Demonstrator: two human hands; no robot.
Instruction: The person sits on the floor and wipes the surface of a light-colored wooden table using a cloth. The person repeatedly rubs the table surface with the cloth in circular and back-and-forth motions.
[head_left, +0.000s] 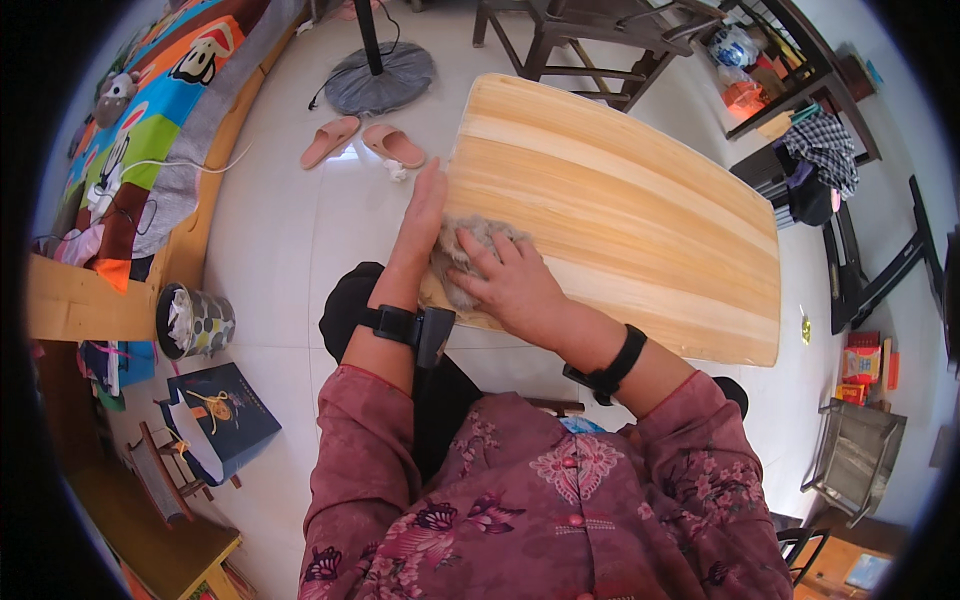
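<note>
A wood-grain tabletop (622, 225) with rounded corners lies before me. On its near left corner sits a crumpled, fluffy grey-brown cloth (466, 225). My right hand (517, 289) is over this cloth, fingers spread and bent down onto it. My left hand (427, 199) is held on edge along the tabletop's left side, fingers straight and pointing away, beside the cloth; its palm is hidden. Both wrists wear black straps, the left one with a dark device (433, 337).
Pink slippers (395, 145) and a stand's round, plastic-covered base (380, 77) are on the floor beyond the left edge. A wooden chair (577, 45) stands behind the table. A waste bin (206, 321) and a dark paper bag (240, 420) stand at the left.
</note>
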